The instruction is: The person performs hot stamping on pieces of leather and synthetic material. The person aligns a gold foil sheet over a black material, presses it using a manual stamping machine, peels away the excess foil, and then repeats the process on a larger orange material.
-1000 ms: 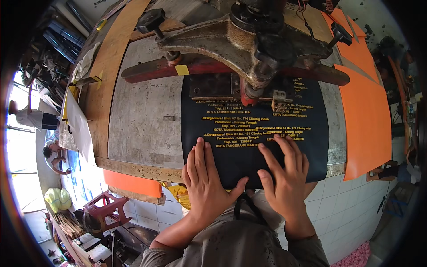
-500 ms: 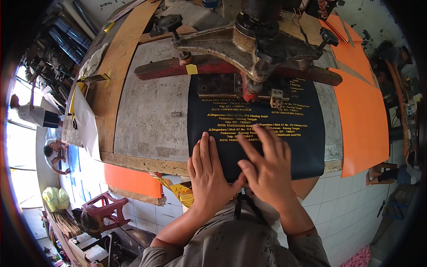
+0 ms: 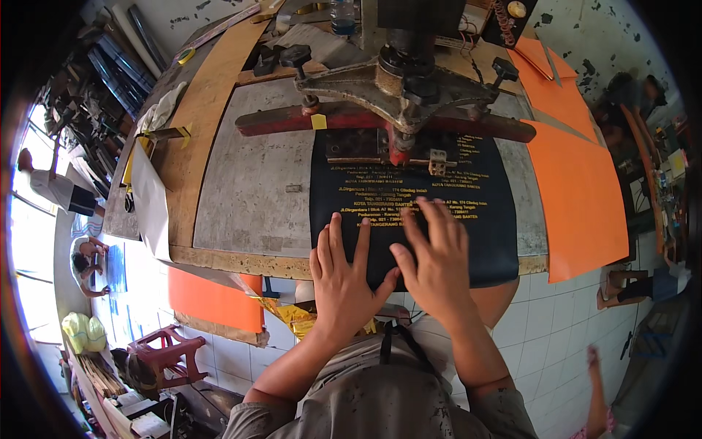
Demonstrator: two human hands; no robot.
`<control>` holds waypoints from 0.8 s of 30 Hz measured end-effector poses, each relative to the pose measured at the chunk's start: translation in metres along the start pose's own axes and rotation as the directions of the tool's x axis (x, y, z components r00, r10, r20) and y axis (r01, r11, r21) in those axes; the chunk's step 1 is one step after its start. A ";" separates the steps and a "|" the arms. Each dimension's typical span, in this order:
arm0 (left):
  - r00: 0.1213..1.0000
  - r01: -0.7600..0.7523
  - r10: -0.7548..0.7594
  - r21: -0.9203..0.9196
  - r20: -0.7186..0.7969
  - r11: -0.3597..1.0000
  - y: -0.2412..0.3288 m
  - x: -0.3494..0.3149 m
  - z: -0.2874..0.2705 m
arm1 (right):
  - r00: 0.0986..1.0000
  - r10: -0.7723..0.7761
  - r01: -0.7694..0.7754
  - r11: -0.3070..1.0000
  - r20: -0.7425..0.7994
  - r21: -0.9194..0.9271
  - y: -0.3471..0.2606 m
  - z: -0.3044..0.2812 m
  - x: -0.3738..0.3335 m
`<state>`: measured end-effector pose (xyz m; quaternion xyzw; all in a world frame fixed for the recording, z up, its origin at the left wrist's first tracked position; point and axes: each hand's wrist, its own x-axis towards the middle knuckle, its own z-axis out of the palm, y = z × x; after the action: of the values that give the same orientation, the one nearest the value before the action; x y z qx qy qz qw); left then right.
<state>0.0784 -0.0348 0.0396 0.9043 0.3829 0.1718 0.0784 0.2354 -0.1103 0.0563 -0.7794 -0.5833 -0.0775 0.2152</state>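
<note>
A black sheet [image 3: 491, 245] printed with rows of gold lettering lies on the grey metal bed [image 3: 252, 175], its near end hanging past the front edge. My left hand [image 3: 341, 282] rests on the sheet's near left part, fingers stretched out and apart. To its right, my right hand [image 3: 437, 267] is open too, fingertips over the lower rows of print. Neither hand holds anything. Beyond my fingers, a dark metal bar with a small block [image 3: 439, 162] sits above the sheet, hiding some print. It hangs beneath the red crossbar [image 3: 274, 121] of a heavy press [image 3: 406, 95].
Orange sheets [image 3: 578, 201] lie at the right, another orange sheet [image 3: 219, 300] below the front left edge. Scissors and a white sheet [image 3: 150, 205] are at the left. A water bottle [image 3: 342, 16] stands at the back. A maroon stool [image 3: 168, 355] is on the floor. Other people are around.
My view has shifted slightly. My left fingers have spread apart, and my right hand lies slightly lower and flatter. Another person's arm has appeared at the lower right.
</note>
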 end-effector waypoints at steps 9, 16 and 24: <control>0.987 -0.053 0.025 -0.174 -0.156 0.983 -0.023 0.016 -0.016 | 0.977 0.205 -0.207 0.978 -0.053 -0.024 0.061 -0.039 -0.047; 0.969 0.117 -0.133 -0.090 -0.207 0.989 -0.043 0.011 -0.020 | 0.934 0.325 -0.341 0.935 -0.145 -0.099 0.094 -0.033 -0.082; 0.967 0.052 -0.141 -0.379 -0.211 0.924 -0.041 0.004 -0.025 | 0.933 0.297 -0.331 0.930 -0.203 -0.159 0.086 -0.024 -0.090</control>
<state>0.0451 -0.0031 0.0524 0.8265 0.3944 0.3423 0.2102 0.2914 -0.2193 0.0235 -0.8699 -0.4193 -0.1660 0.1997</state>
